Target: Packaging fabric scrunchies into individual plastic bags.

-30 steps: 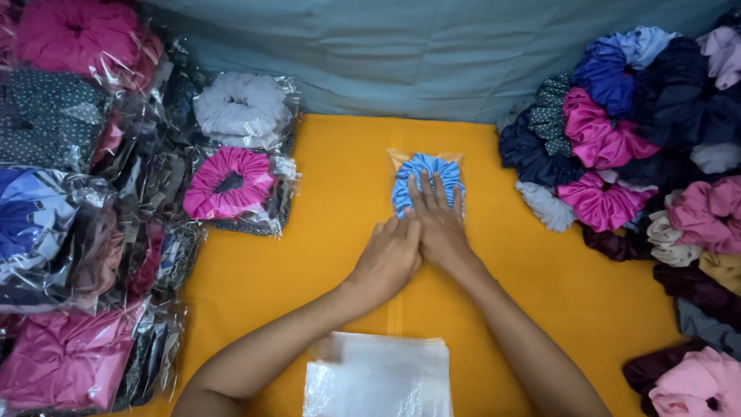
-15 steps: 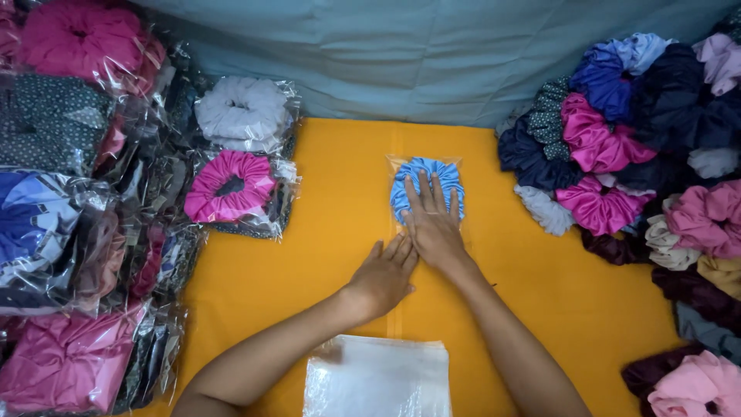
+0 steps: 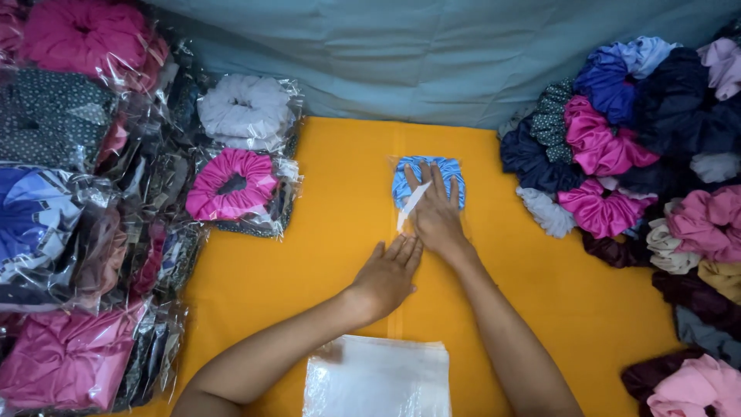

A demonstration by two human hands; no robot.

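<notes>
A light blue scrunchie (image 3: 427, 171) lies inside a clear plastic bag on the orange cloth (image 3: 324, 255), near its far middle. My right hand (image 3: 434, 216) rests flat on the bag's lower part, fingers spread and touching the scrunchie. A thin white strip (image 3: 409, 208) lies across the bag by my right fingers. My left hand (image 3: 388, 276) lies flat on the cloth just below and left of the right hand, fingers extended along the bag's lower end.
A stack of clear empty bags (image 3: 378, 378) sits at the near edge. Bagged scrunchies (image 3: 231, 184) are piled at the left. Loose scrunchies (image 3: 610, 147) in pink, navy, white and maroon are heaped at the right. A teal cloth (image 3: 432, 54) hangs behind.
My left hand has slid down and left, away from the right hand. The right hand has moved up onto the bagged scrunchie, and a white strip now shows.
</notes>
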